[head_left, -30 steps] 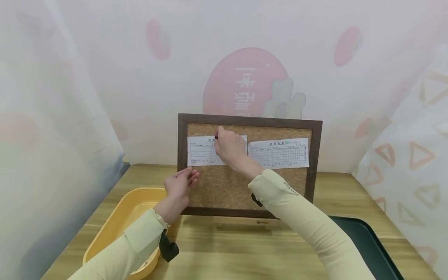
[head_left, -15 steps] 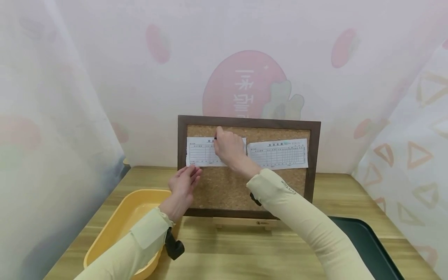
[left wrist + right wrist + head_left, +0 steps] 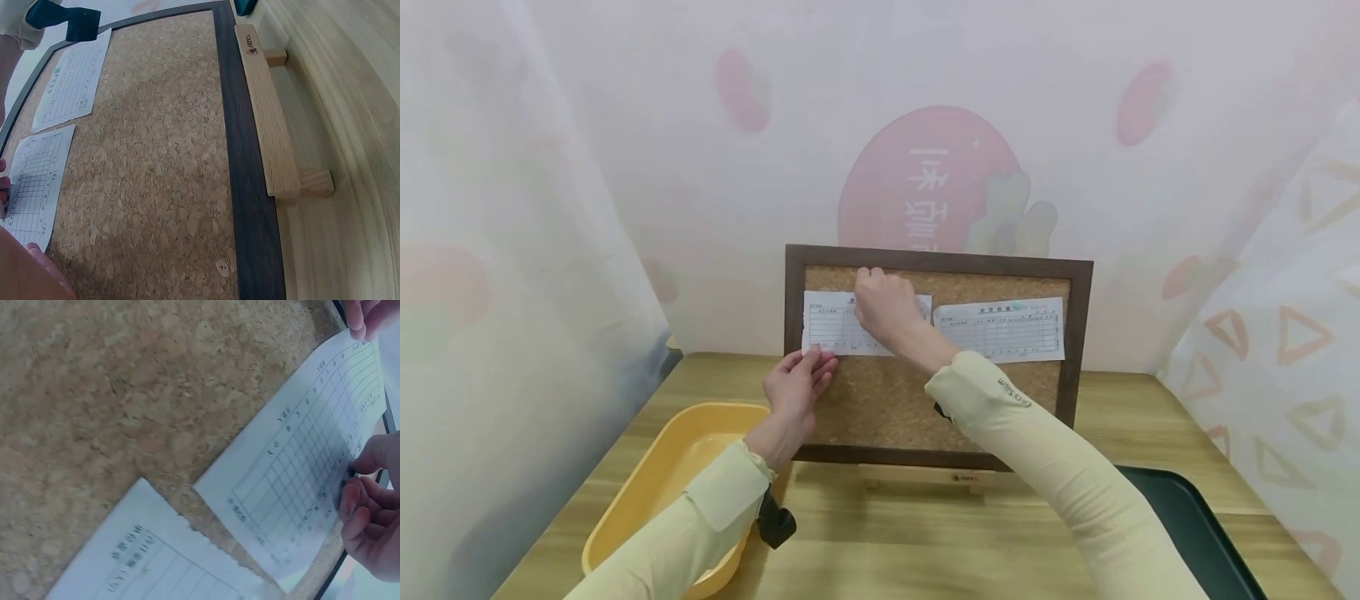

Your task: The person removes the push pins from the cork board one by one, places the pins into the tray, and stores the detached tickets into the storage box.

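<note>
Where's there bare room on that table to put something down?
Bare tabletop shows before the wooden stand, between the yellow tray and right sleeve, and beyond the green tray, right of the corkboard. It's crowded at the left paper slip, near left grip and right grip.

From here, soft light pales the curtain (image 3: 775,192) (a bluish shadow (image 3: 482,529) lies at 8 o'clock); the 2 wrist views look dimmer.

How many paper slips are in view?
2. The left slip is on the cork board's upper left, partly covered by the right hand; the right slip is on its upper right. Any slip hidden behind these would not show.
</note>
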`<move>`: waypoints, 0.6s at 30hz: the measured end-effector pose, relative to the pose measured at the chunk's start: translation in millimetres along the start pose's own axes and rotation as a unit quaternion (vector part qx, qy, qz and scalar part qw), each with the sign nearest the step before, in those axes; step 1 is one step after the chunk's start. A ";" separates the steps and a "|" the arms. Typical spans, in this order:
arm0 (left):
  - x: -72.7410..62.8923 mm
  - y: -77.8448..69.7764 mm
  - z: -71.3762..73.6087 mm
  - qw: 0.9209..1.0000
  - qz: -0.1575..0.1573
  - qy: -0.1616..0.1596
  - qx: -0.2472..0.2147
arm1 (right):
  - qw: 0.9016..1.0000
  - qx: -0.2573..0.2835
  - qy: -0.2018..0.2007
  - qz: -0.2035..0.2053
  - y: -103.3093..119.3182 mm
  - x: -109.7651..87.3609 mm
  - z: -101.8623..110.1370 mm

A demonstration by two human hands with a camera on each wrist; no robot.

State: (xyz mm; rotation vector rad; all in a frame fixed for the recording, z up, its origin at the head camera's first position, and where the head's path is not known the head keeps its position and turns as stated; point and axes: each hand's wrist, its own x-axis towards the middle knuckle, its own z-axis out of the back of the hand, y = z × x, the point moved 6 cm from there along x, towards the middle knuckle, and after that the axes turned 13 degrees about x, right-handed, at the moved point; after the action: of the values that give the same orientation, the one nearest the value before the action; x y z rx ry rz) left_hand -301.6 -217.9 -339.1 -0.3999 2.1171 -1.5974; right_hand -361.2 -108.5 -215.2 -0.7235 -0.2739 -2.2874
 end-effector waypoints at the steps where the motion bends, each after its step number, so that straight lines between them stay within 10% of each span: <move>1: -0.1 -0.3 0.1 1.000 -0.002 0.000 0.001 | 1.000 -0.005 0.007 -0.001 0.9 1.0 -0.3; 11: -0.6 -2.9 -0.2 1.000 -0.009 -0.002 0.012 | 0.995 -0.088 0.054 0.010 10.3 2.8 -3.3; 18: 0.4 -1.5 -0.4 1.000 -0.014 -0.001 0.017 | 0.980 -0.191 0.002 0.061 22.9 -0.6 -3.1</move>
State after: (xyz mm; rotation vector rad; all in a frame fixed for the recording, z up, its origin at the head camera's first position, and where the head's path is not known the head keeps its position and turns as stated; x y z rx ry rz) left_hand -302.2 -218.2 -337.6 -0.4216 2.0872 -1.6456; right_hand -346.3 -126.0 -218.4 -0.8982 0.2163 -2.2454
